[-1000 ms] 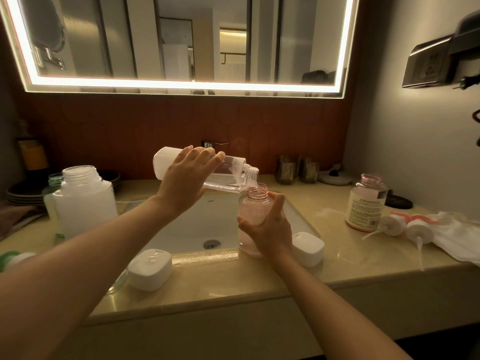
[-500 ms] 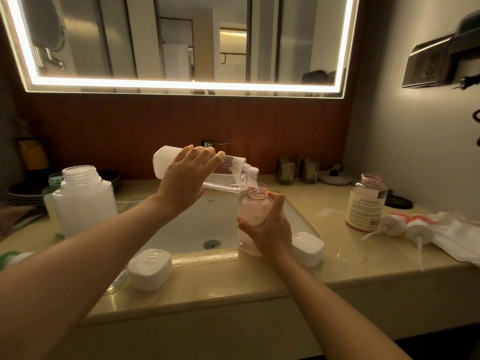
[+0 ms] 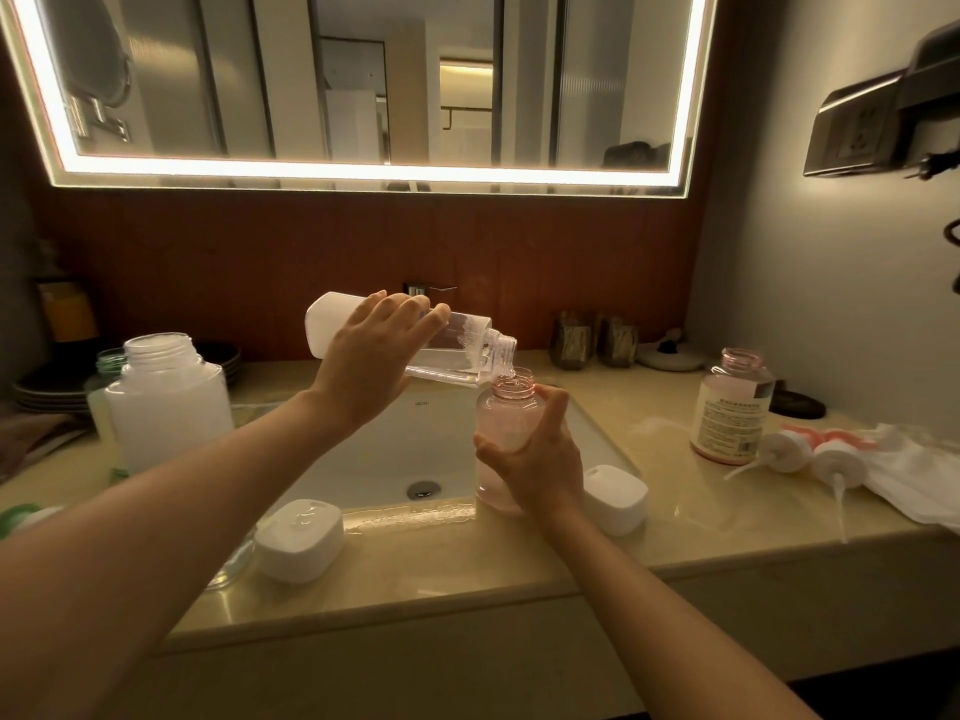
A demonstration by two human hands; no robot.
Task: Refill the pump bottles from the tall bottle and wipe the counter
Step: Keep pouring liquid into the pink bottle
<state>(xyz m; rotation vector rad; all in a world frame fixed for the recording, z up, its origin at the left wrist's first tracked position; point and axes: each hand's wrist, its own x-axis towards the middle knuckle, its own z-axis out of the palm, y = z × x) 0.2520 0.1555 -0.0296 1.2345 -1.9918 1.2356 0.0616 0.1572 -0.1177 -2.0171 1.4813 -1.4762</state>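
- Since the earlier frames almost nothing has shifted: both hands hold the same pose, the pour goes on, and the liquid level in the tall bottle looks about unchanged.
- Left hand [image 3: 371,356] is wrapped over the middle of the tall clear bottle [image 3: 457,350], which lies nearly level above the sink [image 3: 374,459], its mouth tipped just over the neck of the pink pump bottle [image 3: 506,433]. Foam clings inside near its shoulder.
- Right hand [image 3: 535,459] is cupped round the pink bottle's body, thumb on the near side, steadying it upright at the front right rim of the sink.
- Handling, as I judge it: the tall bottle is rigid plastic, light now with little left in it, likely slick if soap has run down it; a mid-body grip suits tilting.
- The pink bottle is light and top-open, so it tips easily; holding low on the body makes sense.
- A wet patch shines on the tabletop [image 3: 467,574] by the sink edge.
- The second pink bottle [image 3: 732,407] stands open to the right, with two pump heads [image 3: 810,454] lying beside a white cloth [image 3: 914,475].
- A large white jug [image 3: 166,402] stands uncapped at left.
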